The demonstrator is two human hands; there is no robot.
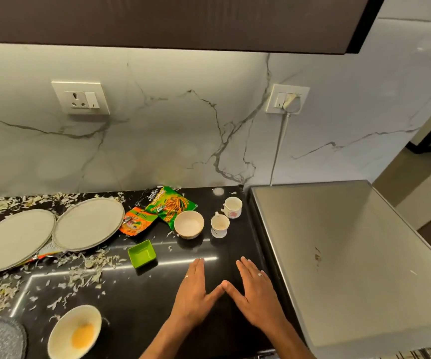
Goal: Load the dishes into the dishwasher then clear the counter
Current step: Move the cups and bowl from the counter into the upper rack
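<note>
Both hands, left hand (192, 294) and right hand (257, 297), are laid flat with fingers straight on the glossy black worktop (136, 301) near its right edge, thumbs touching. Round grey plates (88, 224) sit at the left, white cups (220, 225) toward the back right corner.

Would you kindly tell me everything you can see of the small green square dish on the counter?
The green square dish is small, bright green and looks like plastic, with low straight walls and a flat bottom. It sits upright and looks empty, turned at an angle to the edge of the black counter. It lies in front of the snack packets, right of the two round plates, left of both hands. Nothing touches it but the counter; pale shreds lie scattered nearby.
</note>
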